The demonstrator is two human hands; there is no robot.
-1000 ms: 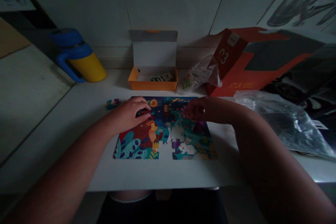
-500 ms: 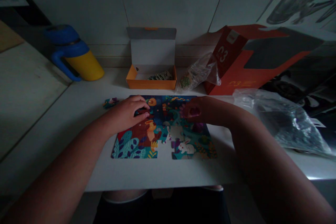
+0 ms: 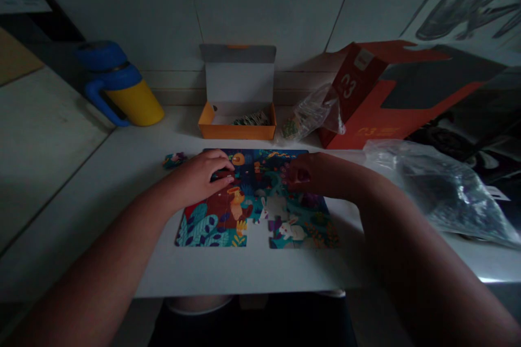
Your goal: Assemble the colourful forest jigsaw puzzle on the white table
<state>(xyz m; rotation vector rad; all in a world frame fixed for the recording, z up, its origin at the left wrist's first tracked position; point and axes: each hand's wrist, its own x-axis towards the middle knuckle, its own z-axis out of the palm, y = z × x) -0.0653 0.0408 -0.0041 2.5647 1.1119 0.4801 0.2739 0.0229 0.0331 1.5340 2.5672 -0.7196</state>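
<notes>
A jigsaw puzzle (image 3: 234, 217) with animals and plants lies on the white table, with a gap in its front edge between its left part and a white rabbit. My left hand (image 3: 211, 171) rests on the puzzle's upper left, thumb and fingers apart, gripping nothing. On the upper right, my right hand (image 3: 306, 172) touches the puzzle with curved fingers and a space between thumb and fingers; nothing shows in it. A loose puzzle piece (image 3: 174, 160) lies left of the puzzle, near my left wrist.
Behind the puzzle stands an open orange box (image 3: 238, 131) with pieces inside. Beside it are a clear plastic bag (image 3: 311, 114) and a large red box (image 3: 366, 103). Another plastic bag (image 3: 443, 195) lies at right. A blue and yellow jug (image 3: 136, 98) stands at back left.
The whole view has shifted slightly. Both hands stay at nearly the same places on the puzzle, and no piece has visibly moved.
</notes>
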